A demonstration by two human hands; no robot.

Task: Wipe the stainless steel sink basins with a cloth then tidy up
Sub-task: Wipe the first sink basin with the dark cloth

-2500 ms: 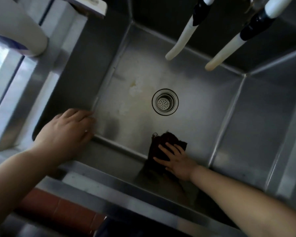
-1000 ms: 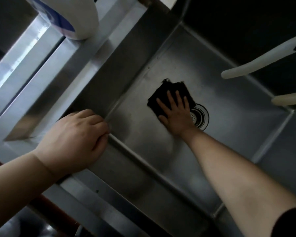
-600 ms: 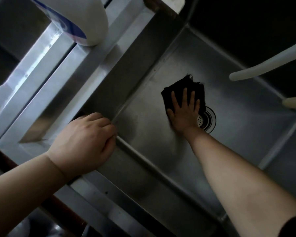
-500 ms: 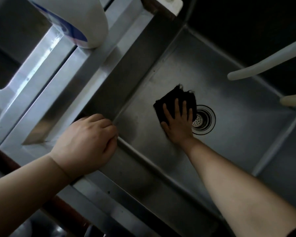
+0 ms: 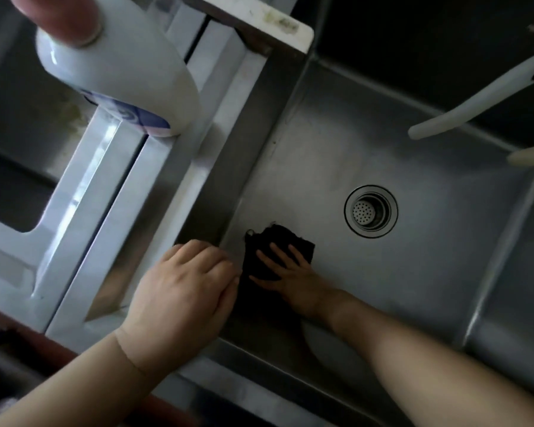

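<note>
- The stainless steel sink basin (image 5: 413,272) fills the right and centre of the view; its floor is dull grey metal with soft reflections and creased seams running up into the walls.
- The round drain (image 5: 371,211) with a perforated strainer sits in the basin floor, at about 2 o'clock from the cloth.
- The dark cloth (image 5: 272,251) lies flat on the basin floor near the left wall and front corner, apart from the drain.
- The right hand (image 5: 285,274) presses on the cloth with fingers straight and spread; its grip is flat, not curled round the fabric.
- The left hand (image 5: 184,291) rests on the basin's front-left rim corner, fingers bent over the edge toward the inside; it holds nothing loose.
- A steel divider rim (image 5: 179,186) runs from 7 o'clock toward 1 o'clock, separating this basin from a second basin (image 5: 19,143) at the left.
- A white bottle (image 5: 121,72) with a blue-and-pink label stands on that divider at 11 o'clock.
- Two pale hoses (image 5: 475,106) reach in from the right edge at 2 o'clock, above the basin.
- The back wall (image 5: 413,32) is in deep shadow.
</note>
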